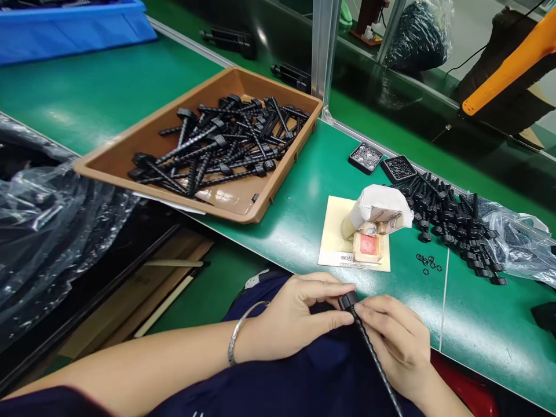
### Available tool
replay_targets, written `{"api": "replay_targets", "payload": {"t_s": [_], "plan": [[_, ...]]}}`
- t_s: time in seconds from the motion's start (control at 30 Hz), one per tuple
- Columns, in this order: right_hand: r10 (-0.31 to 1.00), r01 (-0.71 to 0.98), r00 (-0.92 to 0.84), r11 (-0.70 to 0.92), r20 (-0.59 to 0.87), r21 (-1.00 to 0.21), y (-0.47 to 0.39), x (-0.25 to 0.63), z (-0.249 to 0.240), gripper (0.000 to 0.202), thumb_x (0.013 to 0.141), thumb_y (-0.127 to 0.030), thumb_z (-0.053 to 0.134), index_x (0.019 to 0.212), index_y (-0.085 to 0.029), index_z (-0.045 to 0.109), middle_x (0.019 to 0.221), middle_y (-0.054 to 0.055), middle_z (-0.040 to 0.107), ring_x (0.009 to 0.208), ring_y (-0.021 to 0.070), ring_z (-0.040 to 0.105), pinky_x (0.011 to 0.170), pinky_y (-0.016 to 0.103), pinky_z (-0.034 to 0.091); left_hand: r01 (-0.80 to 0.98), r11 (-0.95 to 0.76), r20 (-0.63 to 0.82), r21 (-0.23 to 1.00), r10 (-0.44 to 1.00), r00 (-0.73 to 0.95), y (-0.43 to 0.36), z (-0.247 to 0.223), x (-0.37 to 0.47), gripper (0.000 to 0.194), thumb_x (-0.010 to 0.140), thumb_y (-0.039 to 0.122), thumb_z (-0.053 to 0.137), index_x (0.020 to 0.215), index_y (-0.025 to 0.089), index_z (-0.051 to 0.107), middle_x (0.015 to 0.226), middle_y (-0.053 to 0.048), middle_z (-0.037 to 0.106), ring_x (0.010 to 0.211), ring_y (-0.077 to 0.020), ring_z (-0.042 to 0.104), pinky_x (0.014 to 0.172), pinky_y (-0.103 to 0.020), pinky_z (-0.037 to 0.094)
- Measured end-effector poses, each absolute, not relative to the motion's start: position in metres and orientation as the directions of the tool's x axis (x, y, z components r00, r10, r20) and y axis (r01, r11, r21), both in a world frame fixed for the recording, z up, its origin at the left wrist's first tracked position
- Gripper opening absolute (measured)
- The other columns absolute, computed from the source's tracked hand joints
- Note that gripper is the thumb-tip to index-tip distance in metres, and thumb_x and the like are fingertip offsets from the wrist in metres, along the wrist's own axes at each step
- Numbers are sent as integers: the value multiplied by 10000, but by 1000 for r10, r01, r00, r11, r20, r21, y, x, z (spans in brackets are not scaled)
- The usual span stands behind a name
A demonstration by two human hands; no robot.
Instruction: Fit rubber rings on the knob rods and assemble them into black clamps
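Observation:
Between my hands, over my lap, is a black threaded rod [374,356] with a round black head at its upper end. My left hand [299,313] pinches the head between thumb and fingers. Just below the head, the fingertips of my right hand [393,333] close on the shaft, which slants down to the right. Beyond my hands, a small fixture wrapped in white cloth [384,202] stands on a cream board [334,231], with a red patch on its front block.
A brown tray [243,214] holds many similar black rods. More rods [452,214] lie piled at the right near clear plastic [516,237]. Several small black rings [426,263] and two small black trays [365,157] rest on the green table [295,191]. A blue bin [73,32] stands upper left.

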State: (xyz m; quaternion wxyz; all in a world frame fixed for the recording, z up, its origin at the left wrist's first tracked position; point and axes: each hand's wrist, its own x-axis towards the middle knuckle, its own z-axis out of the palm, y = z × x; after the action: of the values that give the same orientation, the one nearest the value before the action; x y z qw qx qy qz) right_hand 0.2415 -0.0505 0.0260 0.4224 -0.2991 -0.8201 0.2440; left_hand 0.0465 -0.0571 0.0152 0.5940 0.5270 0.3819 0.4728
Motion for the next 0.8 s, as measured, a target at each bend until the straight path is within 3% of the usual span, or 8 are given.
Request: {"api": "replay_targets", "payload": {"t_s": [0.1, 0.2, 0.3, 0.37, 0.47, 0.6, 0.7, 0.8], "plan": [[829, 192, -413, 485, 378, -853, -50, 242, 29, 320, 886, -35, 579, 1121, -221, 690, 968, 73, 674, 809, 149, 692, 697, 238, 598, 48, -293, 265, 955, 915, 305, -56, 15, 40, 373, 848, 69, 654, 1195, 201, 689, 841, -34, 656, 740, -138, 627, 714, -238, 546], [932, 69, -363, 51, 23, -996, -47, 238, 30, 257, 775, -198, 793, 1015, -224, 706, 952, 41, 673, 706, 128, 698, 656, 223, 610, 109, -389, 325, 915, 869, 374, -57, 15, 37, 377, 892, 61, 563, 1246, 173, 628, 838, -42, 601, 748, -147, 585, 695, -239, 514], [854, -2, -410, -353, -321, -936, -41, 232, 31, 381, 577, -288, 928, 784, -177, 628, 679, -29, 647, 555, 92, 635, 546, 168, 554, 164, -410, 298, 897, 836, 461, -59, 15, 37, 354, 901, 59, 524, 1235, 142, 606, 817, -44, 569, 720, -152, 553, 651, -237, 487], [787, -17, -460, -472, -412, -882, -39, 230, 32, 446, 546, -328, 937, 694, -172, 547, 565, -60, 593, 494, 65, 565, 490, 140, 486, 196, -425, 282, 884, 818, 502, -60, 16, 38, 331, 899, 63, 510, 1209, 130, 604, 794, -39, 550, 695, -155, 534, 625, -240, 471], [768, -4, -495, -471, -407, -882, -40, 230, 32, 458, 598, -381, 908, 697, -176, 511, 564, -55, 582, 485, 67, 553, 485, 155, 461, 201, -431, 263, 880, 793, 550, -62, 17, 37, 275, 903, 77, 489, 1148, 111, 610, 772, -42, 543, 676, -159, 518, 613, -246, 460], [817, 26, -504, -309, -280, -951, -51, 234, 25, 346, 756, -367, 810, 754, -181, 518, 609, -50, 558, 520, 98, 624, 508, 178, 504, 182, -398, 219, 899, 769, 601, -62, 17, 35, 206, 912, 87, 480, 1041, 99, 639, 780, -67, 580, 701, -171, 544, 652, -255, 480], [858, 32, -496, -130, -129, -991, -59, 238, 17, 185, 853, -267, 709, 791, -174, 561, 703, -31, 549, 555, 92, 650, 517, 167, 520, 133, -380, 224, 916, 756, 616, -60, 15, 33, 237, 911, 76, 502, 1102, 115, 638, 823, -77, 605, 746, -175, 575, 693, -253, 502], [874, 51, -486, 51, 19, -997, -62, 243, 13, 52, 866, -169, 662, 888, -185, 618, 786, -8, 560, 611, 89, 650, 554, 176, 550, 80, -387, 266, 918, 755, 599, -60, 12, 30, 360, 902, 53, 527, 1237, 170, 592, 861, -73, 611, 769, -172, 583, 713, -257, 515]]}}
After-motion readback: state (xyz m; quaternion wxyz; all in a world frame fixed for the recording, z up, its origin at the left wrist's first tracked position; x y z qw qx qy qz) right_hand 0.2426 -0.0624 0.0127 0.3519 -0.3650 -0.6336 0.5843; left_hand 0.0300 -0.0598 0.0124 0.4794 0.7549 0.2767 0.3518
